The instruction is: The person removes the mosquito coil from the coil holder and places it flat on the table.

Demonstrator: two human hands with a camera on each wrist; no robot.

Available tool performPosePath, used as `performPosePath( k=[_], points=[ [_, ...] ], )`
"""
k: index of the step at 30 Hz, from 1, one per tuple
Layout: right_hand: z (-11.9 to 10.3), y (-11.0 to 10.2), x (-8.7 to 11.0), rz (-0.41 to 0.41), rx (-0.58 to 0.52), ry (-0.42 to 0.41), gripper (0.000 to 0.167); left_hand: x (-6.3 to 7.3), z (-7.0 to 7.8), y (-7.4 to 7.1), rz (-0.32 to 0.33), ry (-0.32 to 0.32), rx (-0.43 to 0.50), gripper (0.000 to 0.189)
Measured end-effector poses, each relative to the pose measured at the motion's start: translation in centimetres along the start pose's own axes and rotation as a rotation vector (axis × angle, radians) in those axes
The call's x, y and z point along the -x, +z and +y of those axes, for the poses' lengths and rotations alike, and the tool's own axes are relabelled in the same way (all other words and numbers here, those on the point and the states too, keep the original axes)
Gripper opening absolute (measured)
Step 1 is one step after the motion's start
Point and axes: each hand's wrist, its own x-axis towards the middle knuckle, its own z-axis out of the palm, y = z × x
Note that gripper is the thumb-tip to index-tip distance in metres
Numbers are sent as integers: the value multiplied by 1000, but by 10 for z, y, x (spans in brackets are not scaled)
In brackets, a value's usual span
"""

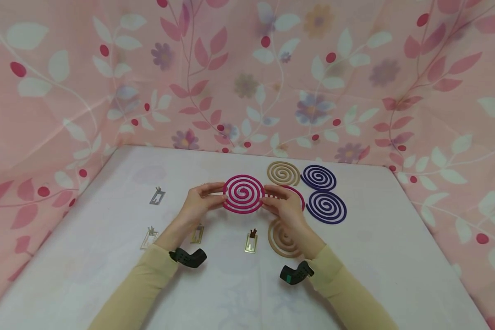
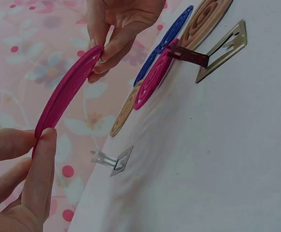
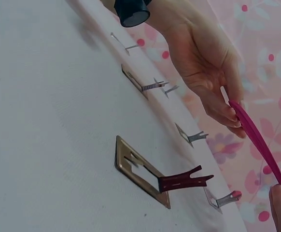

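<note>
My two hands hold a pink spiral mosquito coil (image 1: 243,194) up over the table, one at each side. My left hand (image 1: 196,204) pinches its left rim between thumb and fingers. At the opposite rim, my right hand (image 1: 287,206) does the same. Seen edge-on in the left wrist view, the coil (image 2: 65,92) looks slightly bowed. Behind my right hand lies another pink coil (image 1: 302,198), partly hidden. A tan coil (image 1: 275,245) is partly covered by my right wrist. Below the held coil stands a gold metal coil stand (image 1: 250,249) with a dark upright prong.
Farther right lie a tan coil (image 1: 283,185) and two blue coils, one at the back (image 1: 319,177) and one nearer (image 1: 326,206). On the left are silver stands (image 1: 158,197) and another gold stand (image 1: 197,236). A floral curtain (image 1: 247,82) encloses the white table (image 1: 379,256).
</note>
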Motion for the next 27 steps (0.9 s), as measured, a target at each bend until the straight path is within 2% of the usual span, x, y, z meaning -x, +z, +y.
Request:
performPosePath(
  k=[4,10,23,27],
  points=[
    [3,-12,3,11,3,-8,41,1,-2,12,-3,-12,-9,47],
    [4,-28,10,13,41,33,40,4,-6,27,-8,-22,5,46],
    [8,-57,23,3,21,14,42,7,-12,57,-37,6,11,43],
    [6,-67,27,5,47,24,43,7,-14,66,-42,20,25,43]
  ],
)
